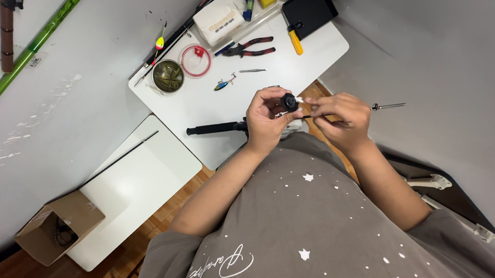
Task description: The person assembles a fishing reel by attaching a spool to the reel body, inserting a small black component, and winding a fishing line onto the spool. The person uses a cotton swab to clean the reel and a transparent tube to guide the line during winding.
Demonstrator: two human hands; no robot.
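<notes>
My left hand [267,121] grips a small black round reel part [289,102] between thumb and fingers, above the edge of the white table [208,103]. My right hand [342,115] pinches a small white piece against that black part and also holds a thin metal rod [386,106] that sticks out to the right. A black rod handle [213,128] extends left from under my left hand, lying across the table's near edge.
On the table lie red-handled pliers [251,48], a fishing lure [225,83], a round green tin [168,75], a red-rimmed lid [196,60], a float [159,43], a white pouch [219,19], a black box [309,9]. A cardboard box [59,226] sits lower left beside a second white table [136,180].
</notes>
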